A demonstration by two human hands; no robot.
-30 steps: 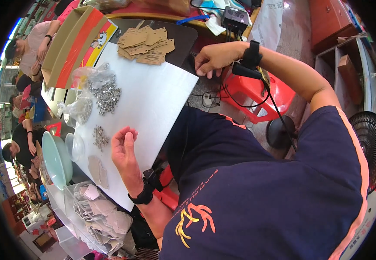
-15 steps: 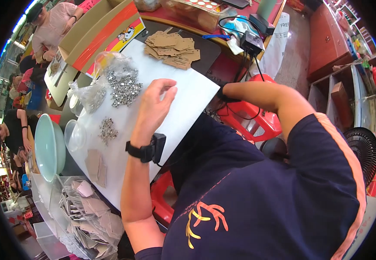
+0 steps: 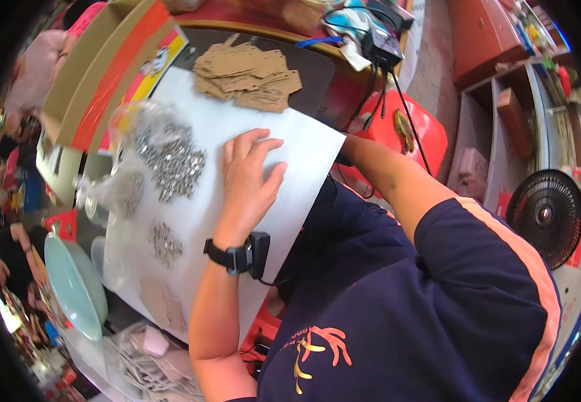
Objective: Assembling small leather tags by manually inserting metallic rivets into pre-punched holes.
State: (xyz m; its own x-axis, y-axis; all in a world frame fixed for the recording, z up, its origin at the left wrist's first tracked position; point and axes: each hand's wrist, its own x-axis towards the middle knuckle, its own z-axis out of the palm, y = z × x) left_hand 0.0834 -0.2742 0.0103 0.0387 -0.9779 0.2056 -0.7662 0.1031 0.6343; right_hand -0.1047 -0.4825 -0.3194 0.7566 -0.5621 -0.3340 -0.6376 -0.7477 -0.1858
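Over the white board my left hand is held with fingers apart and nothing between them; a dark watch-like strap and box circle its wrist. To its left lies a heap of small shiny metal pieces, partly in a clear plastic bag. A smaller pile of metal pieces sits closer to me. Brown cardboard cards are stacked beyond the hand at the board's far edge. A few more flat cards lie at the near left. My right forearm runs to the board's right edge, where the hand is hidden.
An open carton stands at the far left. A pale green basin and a clear bag of cards are on the left. Cables hang from a black adapter above a red stool. A black fan is at right.
The view has shifted and tilted. My left hand's fingers, bent toward the thumb before, are now more spread. Near the board's right edge, my right hand stays hidden.
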